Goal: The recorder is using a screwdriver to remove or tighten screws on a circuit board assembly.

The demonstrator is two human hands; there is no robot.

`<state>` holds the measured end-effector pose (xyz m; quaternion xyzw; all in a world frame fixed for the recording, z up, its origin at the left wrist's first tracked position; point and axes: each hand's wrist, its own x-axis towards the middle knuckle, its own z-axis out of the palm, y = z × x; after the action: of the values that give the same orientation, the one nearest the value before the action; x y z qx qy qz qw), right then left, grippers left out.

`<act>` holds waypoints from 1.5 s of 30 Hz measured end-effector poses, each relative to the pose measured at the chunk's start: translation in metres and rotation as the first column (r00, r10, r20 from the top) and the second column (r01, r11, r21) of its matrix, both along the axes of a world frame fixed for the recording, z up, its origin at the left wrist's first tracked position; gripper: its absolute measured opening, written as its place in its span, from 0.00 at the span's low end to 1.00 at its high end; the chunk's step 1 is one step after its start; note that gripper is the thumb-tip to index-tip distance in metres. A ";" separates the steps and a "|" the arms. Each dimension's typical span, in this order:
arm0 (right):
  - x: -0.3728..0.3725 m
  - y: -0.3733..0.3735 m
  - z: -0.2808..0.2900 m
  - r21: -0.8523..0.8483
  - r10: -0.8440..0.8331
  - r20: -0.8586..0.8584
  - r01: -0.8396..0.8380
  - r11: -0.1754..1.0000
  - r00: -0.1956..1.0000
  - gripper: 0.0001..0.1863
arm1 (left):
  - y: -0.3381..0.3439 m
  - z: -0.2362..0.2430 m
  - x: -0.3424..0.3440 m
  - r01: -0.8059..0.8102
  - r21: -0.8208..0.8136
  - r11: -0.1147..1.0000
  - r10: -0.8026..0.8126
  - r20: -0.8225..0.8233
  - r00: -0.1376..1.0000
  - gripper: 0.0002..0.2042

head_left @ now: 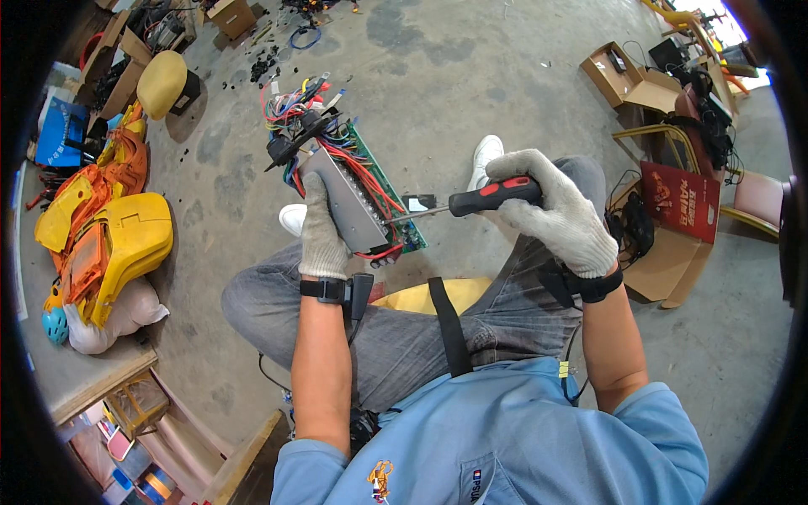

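My left hand (322,231), in a pale knitted glove, is closed on the left side of a grey metal box (343,200), holding it tilted above the floor. Along its right side runs a green circuit board (410,239). Red wires lie between the two, and a bundle of coloured wires (293,105) spills from the far end beside a black part (299,141). In my right hand (562,210), also gloved, is a screwdriver (488,198) with a black and red handle. Its shaft points left, and the tip meets the box's near right edge.
Yellow and orange plastic shells (126,244) are piled at the left. A round yellow seat (162,84) stands farther back. On the right are an open cardboard box (619,80), a red box (680,202), and chairs. Small black pieces (265,63) lie scattered on the far floor.
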<state>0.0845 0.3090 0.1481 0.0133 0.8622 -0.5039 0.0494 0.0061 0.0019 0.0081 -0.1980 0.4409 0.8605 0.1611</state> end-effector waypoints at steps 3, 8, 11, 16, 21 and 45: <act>-0.004 -0.006 0.011 0.041 -0.020 0.018 0.020 0.999 1.000 0.18 | -0.001 0.000 0.000 0.015 -0.034 0.999 -0.016 -0.025 1.000 0.31; -0.009 0.001 0.022 -0.094 -0.015 0.395 0.056 0.994 0.919 0.18 | -0.003 -0.002 0.001 0.022 -0.073 0.997 -0.023 -0.015 1.000 0.31; 0.000 0.006 -0.002 0.023 0.058 -0.026 -0.057 0.998 0.998 0.18 | -0.003 -0.005 -0.001 0.012 -0.048 0.999 -0.013 -0.020 1.000 0.31; -0.005 -0.002 0.013 -0.051 -0.059 0.265 0.075 0.996 0.962 0.17 | 0.006 0.006 -0.001 -0.054 -0.093 0.994 0.055 0.007 0.998 0.29; -0.002 0.003 0.005 -0.188 -0.043 0.319 0.107 0.976 0.947 0.17 | 0.007 0.006 -0.001 -0.051 -0.069 0.996 0.050 -0.017 0.999 0.30; 0.006 0.006 -0.009 -0.168 -0.019 0.197 0.053 0.984 0.980 0.15 | 0.007 -0.005 -0.003 -0.087 0.003 0.996 0.087 -0.017 0.996 0.31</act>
<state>0.0907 0.3145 0.1395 0.0739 0.8059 -0.5738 0.1253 0.0029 0.0086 0.0027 -0.2096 0.4323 0.8688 0.1198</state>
